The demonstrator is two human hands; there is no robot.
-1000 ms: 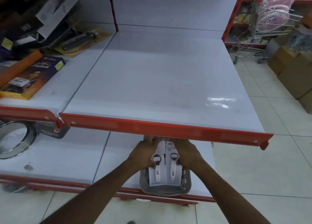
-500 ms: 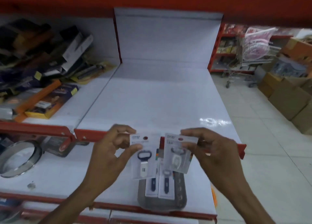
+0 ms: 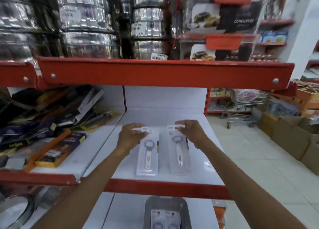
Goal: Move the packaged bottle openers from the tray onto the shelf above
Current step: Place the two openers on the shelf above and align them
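My left hand point(image 3: 129, 137) pinches the far end of the left packaged opener point(image 3: 148, 155) and my right hand point(image 3: 191, 131) the right packaged opener point(image 3: 178, 151), both lying on the white shelf point(image 3: 198, 159). Below, the grey tray point(image 3: 166, 204) is cut off by the near edge, and it holds perhaps two more packs point(image 3: 163, 218), blurred.

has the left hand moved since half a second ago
Yes. The left hand went from in front of the shelf's red front edge to beyond it, over the shelf.
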